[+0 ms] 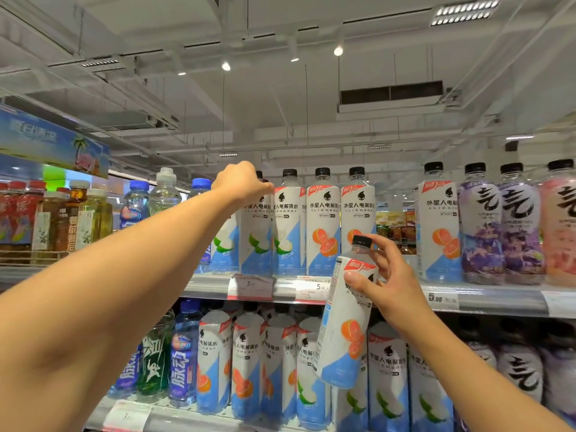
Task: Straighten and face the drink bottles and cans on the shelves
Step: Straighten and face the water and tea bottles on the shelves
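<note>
Right hand (386, 282) fingers curled round white-and-blue orange-label plastic bottle (346, 319), held tilted, cap up-right, just below the upper shelf (486, 299) gap beside the orange-label row. Left hand (241, 182) grips a lime-label bottle (255, 238) neck, further off.

The scene is brightly and evenly lit from above by ceiling spotlights (338, 51) and an LED panel (464, 12). Soft shadows are cast beneath the forearms. Glare is seen on the shelf strip (498, 299). Wide-angle bending is visible at the edges, where bottles are blurred.
</note>
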Demonstrator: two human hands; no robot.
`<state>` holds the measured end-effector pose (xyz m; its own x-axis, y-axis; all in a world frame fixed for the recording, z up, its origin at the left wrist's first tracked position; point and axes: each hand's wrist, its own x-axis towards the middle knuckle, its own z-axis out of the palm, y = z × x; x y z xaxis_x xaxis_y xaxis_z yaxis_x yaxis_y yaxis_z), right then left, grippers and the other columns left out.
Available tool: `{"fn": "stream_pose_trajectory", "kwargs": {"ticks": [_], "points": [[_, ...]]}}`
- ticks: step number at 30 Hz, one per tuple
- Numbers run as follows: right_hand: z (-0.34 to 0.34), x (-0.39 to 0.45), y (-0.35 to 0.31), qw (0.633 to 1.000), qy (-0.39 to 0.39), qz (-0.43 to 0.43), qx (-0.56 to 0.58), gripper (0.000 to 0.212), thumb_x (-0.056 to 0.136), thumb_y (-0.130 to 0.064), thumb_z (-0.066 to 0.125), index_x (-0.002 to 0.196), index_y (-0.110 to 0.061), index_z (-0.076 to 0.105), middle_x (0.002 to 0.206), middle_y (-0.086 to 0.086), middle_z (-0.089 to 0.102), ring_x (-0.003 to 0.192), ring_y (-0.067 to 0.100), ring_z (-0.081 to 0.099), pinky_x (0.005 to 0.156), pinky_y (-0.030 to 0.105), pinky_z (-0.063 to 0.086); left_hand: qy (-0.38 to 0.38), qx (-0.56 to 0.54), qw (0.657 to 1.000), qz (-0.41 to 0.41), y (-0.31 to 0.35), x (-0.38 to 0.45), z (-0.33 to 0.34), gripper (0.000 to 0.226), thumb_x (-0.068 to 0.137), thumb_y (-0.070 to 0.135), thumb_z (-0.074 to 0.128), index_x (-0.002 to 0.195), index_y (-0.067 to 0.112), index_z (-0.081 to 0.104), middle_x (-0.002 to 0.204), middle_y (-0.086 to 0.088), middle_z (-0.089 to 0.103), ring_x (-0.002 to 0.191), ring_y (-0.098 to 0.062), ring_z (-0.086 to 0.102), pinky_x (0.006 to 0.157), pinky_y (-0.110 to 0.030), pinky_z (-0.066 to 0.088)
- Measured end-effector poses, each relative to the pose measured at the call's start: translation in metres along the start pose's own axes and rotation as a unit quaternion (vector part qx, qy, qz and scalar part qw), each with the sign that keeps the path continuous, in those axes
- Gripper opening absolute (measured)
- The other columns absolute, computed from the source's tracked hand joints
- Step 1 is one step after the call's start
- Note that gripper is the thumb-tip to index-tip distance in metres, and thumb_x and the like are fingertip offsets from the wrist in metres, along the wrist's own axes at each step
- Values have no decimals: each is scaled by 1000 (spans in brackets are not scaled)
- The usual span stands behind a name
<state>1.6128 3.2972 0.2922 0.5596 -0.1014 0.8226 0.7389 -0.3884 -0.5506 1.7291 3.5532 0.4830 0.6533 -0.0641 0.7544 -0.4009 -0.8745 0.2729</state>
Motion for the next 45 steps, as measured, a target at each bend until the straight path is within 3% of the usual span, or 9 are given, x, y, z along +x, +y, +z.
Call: {"fn": "stream_pose_trajectory", "kwargs": {"ticks": [6,9,13,19,24,30,35,40,45], "points": [[0,0,0,1000,-3,13,0,69,75,-35,86,132,-49,49,123,-30,63,114,-9,61,81,9,51,-13,-20,999,37,-15,3,4,53,95,45,64,132,8,54,116,-15,67,95,-34,66,79,-43,58],[1,0,-2,1000,2,16,-3,70,71,-43,85,131,-51,49,124,-26,64,115,-5,62,83,13,52,-3,-40,998,41,-19,0,10,58,97,44,61,143,10,47,122,-14,67,88,-34,68,75,-47,61],[0,0,-5,1000,-4,23,-8,70,71,-43,85,131,-52,49,132,-18,61,120,-5,59,86,16,53,10,-53,998,27,-18,-9,22,63,99,39,57,151,11,36,134,-21,61,107,-43,63,90,-50,55],[0,2,-14,998,-14,46,-36,70,77,-30,86,135,-42,48,138,-14,56,117,-17,52,85,9,48,162,-96,980,71,-4,-64,42,51,91,20,62,139,10,47,138,-16,44,107,-40,56,79,-47,48],[-9,-3,-30,995,-2,62,-73,71,77,-26,87,134,-40,47,130,-14,59,112,-7,59,84,13,54,94,-130,976,148,15,-133,66,31,93,23,65,123,16,61,121,-4,58,101,-18,50,75,-39,47],[-54,-10,-63,987,16,37,-158,75,78,-27,85,142,-32,45,121,-21,55,102,-22,54,73,-3,42,81,-40,971,223,18,-202,96,21,86,31,77,100,16,75,102,-3,69,93,-31,62,75,-41,51],[-83,15,-100,974,19,-3,-226,78,78,-34,85,142,-43,42,125,-15,53,116,2,56,93,32,54,83,19,970,228,14,-210,113,35,78,43,85,99,16,76,100,-5,66,86,-30,62,69,-40,51],[-92,50,-126,946,53,-67,-313,74,76,-40,83,139,-41,44,116,-22,58,104,-2,59,83,24,54,157,-1,955,251,7,-206,130,32,80,41,84,95,14,75,91,-5,62,76,-29,58,62,-37,48],[-89,85,-132,922,92,-97,-363,73,80,-38,82,141,-32,42,129,-6,61,117,13,60,98,37,54,201,-23,951,234,10,-200,135,24,81,40,83,77,20,70,79,0,58,66,-25,53,57,-30,37]]}}
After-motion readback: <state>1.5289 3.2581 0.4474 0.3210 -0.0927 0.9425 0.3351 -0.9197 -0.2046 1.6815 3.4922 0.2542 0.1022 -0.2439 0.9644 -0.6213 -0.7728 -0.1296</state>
